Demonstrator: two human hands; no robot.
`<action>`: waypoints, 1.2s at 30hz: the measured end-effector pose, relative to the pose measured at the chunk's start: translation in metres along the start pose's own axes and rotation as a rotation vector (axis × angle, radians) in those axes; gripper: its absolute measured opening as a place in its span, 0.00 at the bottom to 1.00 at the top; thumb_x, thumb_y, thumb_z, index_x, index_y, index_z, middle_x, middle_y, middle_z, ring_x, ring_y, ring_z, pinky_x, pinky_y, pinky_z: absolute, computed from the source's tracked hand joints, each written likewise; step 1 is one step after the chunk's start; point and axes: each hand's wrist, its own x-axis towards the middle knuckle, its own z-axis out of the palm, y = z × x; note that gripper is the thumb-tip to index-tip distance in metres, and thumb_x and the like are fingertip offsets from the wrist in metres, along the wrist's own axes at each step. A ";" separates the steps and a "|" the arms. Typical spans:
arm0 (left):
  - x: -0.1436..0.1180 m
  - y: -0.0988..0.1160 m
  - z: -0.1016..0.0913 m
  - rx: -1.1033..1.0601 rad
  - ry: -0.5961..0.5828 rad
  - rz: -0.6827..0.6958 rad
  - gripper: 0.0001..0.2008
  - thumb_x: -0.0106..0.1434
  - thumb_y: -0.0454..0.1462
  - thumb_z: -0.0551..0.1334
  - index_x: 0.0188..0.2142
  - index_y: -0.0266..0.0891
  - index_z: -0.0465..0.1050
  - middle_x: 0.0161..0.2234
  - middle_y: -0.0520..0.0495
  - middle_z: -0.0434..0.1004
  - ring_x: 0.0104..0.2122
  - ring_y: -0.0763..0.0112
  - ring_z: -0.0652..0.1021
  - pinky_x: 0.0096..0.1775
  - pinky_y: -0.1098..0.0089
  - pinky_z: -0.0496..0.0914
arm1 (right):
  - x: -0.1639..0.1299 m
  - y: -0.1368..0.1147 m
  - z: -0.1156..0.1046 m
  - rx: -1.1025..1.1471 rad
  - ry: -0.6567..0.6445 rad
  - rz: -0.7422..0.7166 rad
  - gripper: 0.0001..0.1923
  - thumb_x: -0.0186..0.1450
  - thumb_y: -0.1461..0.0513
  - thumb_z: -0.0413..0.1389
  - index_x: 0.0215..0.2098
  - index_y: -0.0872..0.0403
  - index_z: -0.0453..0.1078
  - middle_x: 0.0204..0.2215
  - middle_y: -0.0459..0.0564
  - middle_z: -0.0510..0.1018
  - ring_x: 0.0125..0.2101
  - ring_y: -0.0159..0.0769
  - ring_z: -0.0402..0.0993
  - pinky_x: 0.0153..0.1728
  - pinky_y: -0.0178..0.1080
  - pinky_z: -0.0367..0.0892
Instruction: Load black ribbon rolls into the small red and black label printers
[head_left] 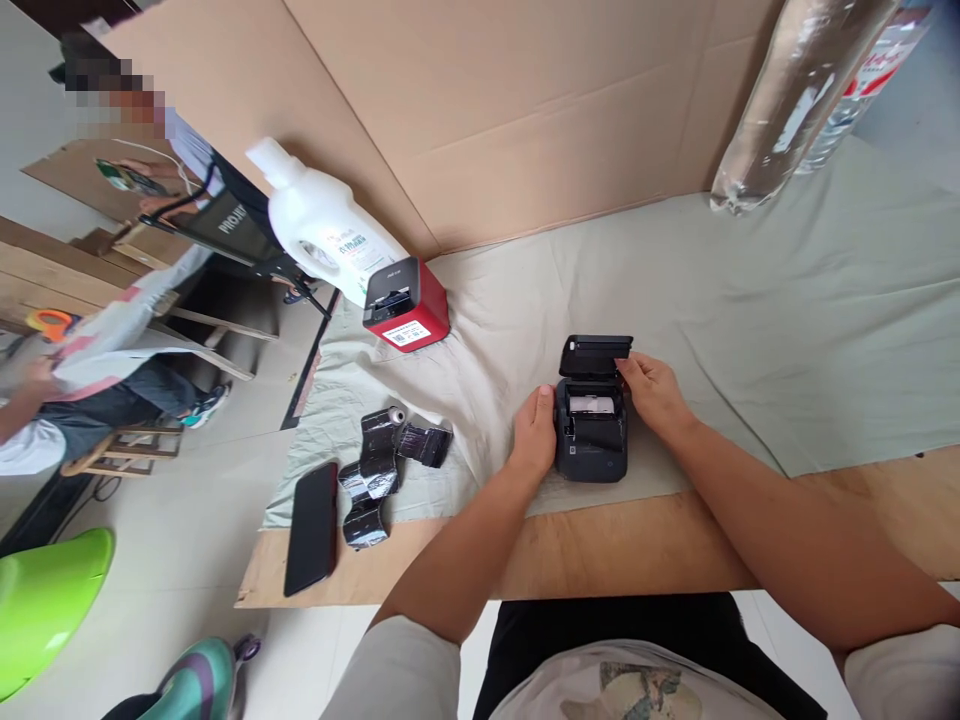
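A small black label printer (592, 467) stands on the cloth in front of me with its lid (596, 355) raised. Inside its bay lies a pale paper roll (592, 404), and a dark strip hangs over the front of it. My left hand (535, 428) grips the printer's left side, fingers partly hidden behind the body. At the right edge of the lid, the fingers of my right hand (651, 388) are pinched against it. Left of the printer lie crumpled black strips (380, 455) with a tiny roll.
A black phone (311, 530) lies at the table's front left. Behind it stand a red-and-black box-shaped device (409, 305) and a white detergent bottle (330, 225). Cardboard (540, 100) walls the back; a wrapped roll (799, 100) and water bottle (862, 90) stand far right. Other people sit left.
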 end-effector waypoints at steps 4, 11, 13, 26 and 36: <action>0.008 0.001 -0.004 0.229 0.090 0.054 0.16 0.66 0.48 0.60 0.28 0.40 0.72 0.30 0.47 0.73 0.34 0.64 0.73 0.41 0.63 0.68 | 0.000 0.002 0.004 -0.197 0.001 -0.055 0.33 0.63 0.33 0.43 0.19 0.50 0.57 0.19 0.45 0.62 0.26 0.36 0.60 0.30 0.40 0.59; 0.005 0.004 -0.007 0.317 0.151 0.221 0.06 0.64 0.40 0.61 0.34 0.41 0.69 0.32 0.48 0.72 0.35 0.65 0.73 0.41 0.63 0.68 | 0.003 0.009 0.011 -0.393 -0.015 -0.191 0.30 0.67 0.38 0.42 0.25 0.49 0.67 0.27 0.52 0.73 0.36 0.43 0.69 0.45 0.47 0.64; 0.002 0.006 -0.008 0.390 0.156 0.392 0.06 0.64 0.39 0.61 0.32 0.41 0.68 0.32 0.48 0.72 0.37 0.64 0.73 0.44 0.63 0.67 | 0.004 0.010 0.012 -0.351 0.023 -0.167 0.28 0.67 0.38 0.44 0.29 0.50 0.69 0.30 0.52 0.75 0.35 0.42 0.70 0.44 0.46 0.66; 0.006 0.003 -0.010 0.396 0.028 0.622 0.14 0.69 0.43 0.55 0.31 0.43 0.73 0.34 0.46 0.77 0.40 0.62 0.74 0.46 0.60 0.67 | -0.021 -0.021 0.002 -0.556 -0.163 -0.550 0.11 0.60 0.53 0.64 0.35 0.52 0.77 0.41 0.55 0.77 0.47 0.48 0.65 0.49 0.50 0.60; 0.001 0.004 -0.011 0.216 -0.060 0.602 0.19 0.70 0.49 0.55 0.52 0.40 0.68 0.46 0.41 0.75 0.48 0.62 0.76 0.51 0.60 0.68 | -0.023 -0.017 0.000 -0.398 -0.113 -0.656 0.08 0.65 0.62 0.53 0.37 0.50 0.74 0.36 0.51 0.81 0.40 0.43 0.75 0.45 0.48 0.66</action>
